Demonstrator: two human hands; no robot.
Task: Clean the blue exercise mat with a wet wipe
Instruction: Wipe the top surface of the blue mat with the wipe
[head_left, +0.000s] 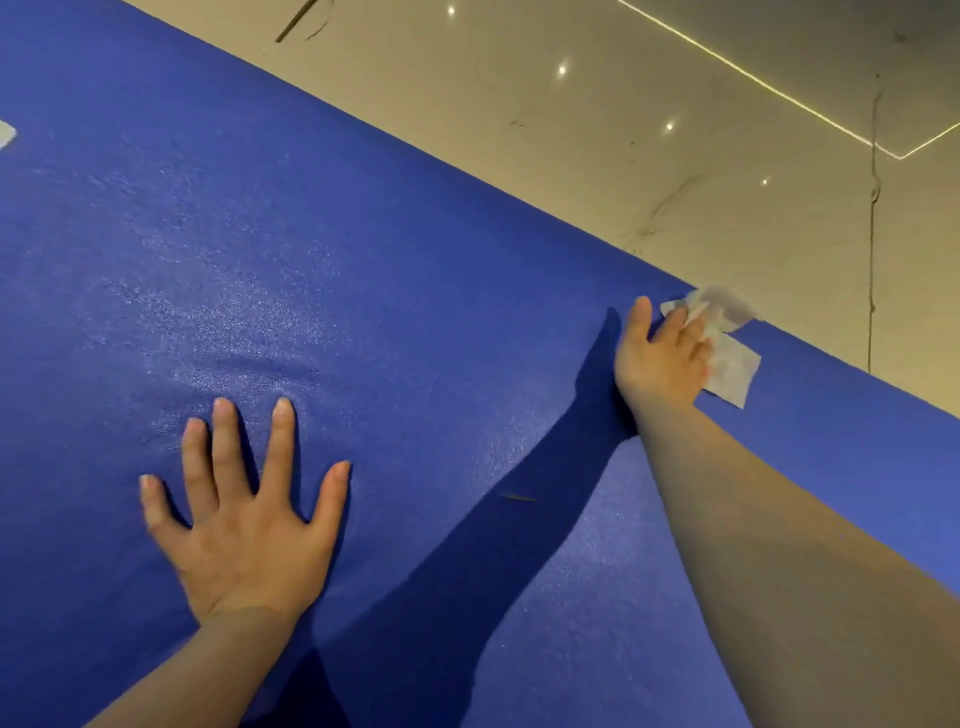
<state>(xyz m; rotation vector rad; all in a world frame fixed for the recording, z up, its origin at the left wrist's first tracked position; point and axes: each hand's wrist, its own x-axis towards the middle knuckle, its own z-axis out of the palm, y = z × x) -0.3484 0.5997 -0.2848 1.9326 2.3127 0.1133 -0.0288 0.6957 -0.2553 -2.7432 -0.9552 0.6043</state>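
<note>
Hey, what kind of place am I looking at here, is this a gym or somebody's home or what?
Indoors, though gym or home I cannot tell. A blue exercise mat lies on a glossy beige tiled floor that mirrors ceiling lights. The left hand lies flat on the mat while the right hand presses a wet wipe near its edge.

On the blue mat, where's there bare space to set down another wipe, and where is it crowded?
The blue mat is bare across its wide stretch beyond the left hand, up to the floor edge. Also bare: the strip between both forearms. Crowded: the far edge, where the right hand presses the wet wipe.
</note>
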